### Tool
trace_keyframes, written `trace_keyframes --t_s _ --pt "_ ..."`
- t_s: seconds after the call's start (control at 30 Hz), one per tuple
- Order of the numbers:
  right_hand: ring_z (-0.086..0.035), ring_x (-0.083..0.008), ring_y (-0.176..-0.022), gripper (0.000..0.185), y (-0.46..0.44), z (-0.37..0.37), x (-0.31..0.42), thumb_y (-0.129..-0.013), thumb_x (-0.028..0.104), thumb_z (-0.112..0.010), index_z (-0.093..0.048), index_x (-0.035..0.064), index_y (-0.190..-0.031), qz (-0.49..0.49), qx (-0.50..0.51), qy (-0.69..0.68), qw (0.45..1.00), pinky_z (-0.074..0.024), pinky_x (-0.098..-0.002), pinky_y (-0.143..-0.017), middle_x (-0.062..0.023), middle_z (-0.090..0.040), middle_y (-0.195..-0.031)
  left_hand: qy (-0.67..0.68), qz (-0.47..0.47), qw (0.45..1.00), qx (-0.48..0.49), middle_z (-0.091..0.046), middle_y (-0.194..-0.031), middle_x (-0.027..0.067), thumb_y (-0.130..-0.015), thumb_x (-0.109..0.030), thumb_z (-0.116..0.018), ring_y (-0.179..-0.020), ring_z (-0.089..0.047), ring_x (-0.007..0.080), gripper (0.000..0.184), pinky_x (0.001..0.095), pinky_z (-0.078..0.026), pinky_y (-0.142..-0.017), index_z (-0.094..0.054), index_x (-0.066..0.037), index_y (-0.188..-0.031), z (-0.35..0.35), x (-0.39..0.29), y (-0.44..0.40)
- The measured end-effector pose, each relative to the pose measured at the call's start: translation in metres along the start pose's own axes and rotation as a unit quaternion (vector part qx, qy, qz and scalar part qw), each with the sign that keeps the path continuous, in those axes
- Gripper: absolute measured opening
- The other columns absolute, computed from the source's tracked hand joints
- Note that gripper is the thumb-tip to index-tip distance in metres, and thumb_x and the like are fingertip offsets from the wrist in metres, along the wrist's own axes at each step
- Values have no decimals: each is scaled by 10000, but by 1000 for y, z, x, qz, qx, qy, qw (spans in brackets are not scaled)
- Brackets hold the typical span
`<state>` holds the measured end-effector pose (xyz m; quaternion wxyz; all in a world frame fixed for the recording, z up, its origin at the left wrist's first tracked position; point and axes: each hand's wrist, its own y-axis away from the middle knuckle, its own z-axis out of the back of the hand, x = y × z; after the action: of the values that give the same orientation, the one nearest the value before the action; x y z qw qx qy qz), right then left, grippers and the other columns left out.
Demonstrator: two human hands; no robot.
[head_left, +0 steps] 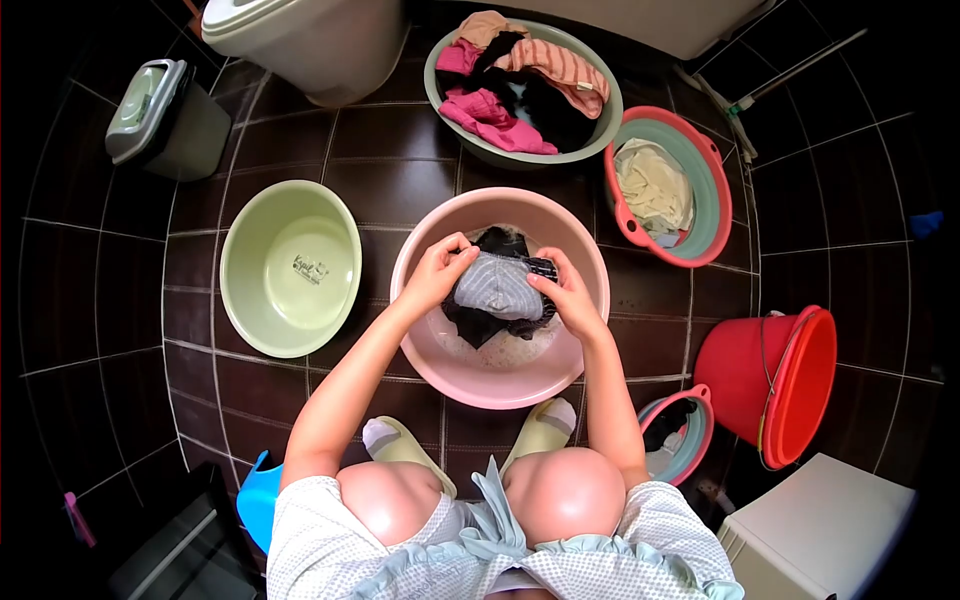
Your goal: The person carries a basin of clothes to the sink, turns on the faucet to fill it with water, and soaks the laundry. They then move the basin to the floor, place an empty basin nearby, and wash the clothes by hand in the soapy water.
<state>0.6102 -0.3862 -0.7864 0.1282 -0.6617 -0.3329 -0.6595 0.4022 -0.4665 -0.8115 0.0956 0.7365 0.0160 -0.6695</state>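
A small piece of clothing (497, 289), grey with fine pale stripes and a dark edge, is stretched between my hands over the pink basin (420, 350). My left hand (440, 268) pinches its upper left edge. At its right side, the fingers of my right hand (567, 293) are closed on the dark striped edge. Black cloth (476, 326) hangs or lies just beneath it; whether the two are one garment I cannot tell. Shallow sudsy water (505, 350) shows at the basin's bottom.
A pale green basin (265, 310) stands left. Behind are a grey-green basin (445, 118) of pink and black clothes and a red-rimmed collapsible basin (712, 225) with cream cloth. On the right are a red bucket (740, 370), a small basin (697, 440) and a white stool (830, 515).
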Motion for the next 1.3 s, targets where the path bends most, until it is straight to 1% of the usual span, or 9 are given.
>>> trace_keyframes --t_s 0.03,0.13,0.17,0.3,0.5,0.83,1.03,1.13,1.3 --pt "-506 -75 -926 332 0 -2 2 -825 96 -595 -486 63 -1138 81 -5 50 995 -409 -213 -803 -12 -534 -1025 30 44 999 9 -529 -767 -27 -881 -184 -578 -686 -498 89 134 242 -402 -632 -522 -70 -923 1 3 -1" --pt "-524 -99 -961 344 8 -5 13 -829 96 -577 -509 56 -1164 -10 -7 -88 996 -399 -234 -863 -30 -550 -1086 182 171 968 -19 -532 -810 -27 -879 -172 -584 -769 -531 64 183 173 -398 -690 -473 -103 -1006 -9 -22 5" --pt "-529 -110 -952 241 8 2 7 -831 99 -569 -578 31 -1062 -61 7 -104 993 -390 -255 -880 -29 -577 -1044 234 211 949 2 -551 -953 8 -811 -120 -647 -897 -559 102 331 206 -420 -805 -451 -116 -1077 -4 -18 6" --pt "-540 -122 -948 177 8 9 2 -833 111 -567 -639 18 -965 -31 -22 -74 997 -387 -262 -882 -38 -621 -972 259 170 950 26 -481 -1075 26 -654 23 -680 -1024 -494 119 499 256 -394 -879 -459 -121 -1077 -5 -20 11" --pt "-556 -131 -967 213 13 0 8 -818 91 -607 -643 16 -1013 12 -34 20 999 -411 -259 -875 -54 -630 -1022 191 101 976 35 -473 -1057 12 -633 42 -681 -996 -508 115 515 243 -406 -856 -456 -113 -1070 -11 -20 13" --pt "-606 -128 -850 176 7 -8 -9 -782 137 -677 -681 13 -906 34 -29 133 990 -444 -258 -814 -51 -678 -869 219 151 964 30 -470 -1077 22 -644 85 -643 -972 -516 110 557 239 -422 -836 -465 -102 -1137 -13 -15 19" --pt "-577 -98 -828 171 7 -12 -18 -808 151 -666 -681 9 -902 -48 -145 -33 988 -433 -238 -775 -41 -658 -868 168 134 976 43 -463 -1066 5 -677 54 -639 -983 -483 101 424 229 -391 -851 -508 -94 -1052 -17 -9 19" --pt "-569 -94 -843 179 4 -12 -33 -817 152 -660 -679 5 -918 -34 -228 -58 971 -428 -234 -783 -41 -655 -894 132 133 978 90 -469 -987 -23 -693 13 -663 -974 -459 94 293 236 -363 -869 -522 -92 -928 -22 3 20" --pt "-568 -154 -952 263 -1 -13 -49 -886 197 -560 -661 -25 -984 -2 -297 -23 955 -401 -264 -872 -84 -653 -985 -36 49 989 133 -502 -931 0 -620 -56 -748 -949 -479 132 351 269 -361 -888 -531 -80 -895 -33 7 23"
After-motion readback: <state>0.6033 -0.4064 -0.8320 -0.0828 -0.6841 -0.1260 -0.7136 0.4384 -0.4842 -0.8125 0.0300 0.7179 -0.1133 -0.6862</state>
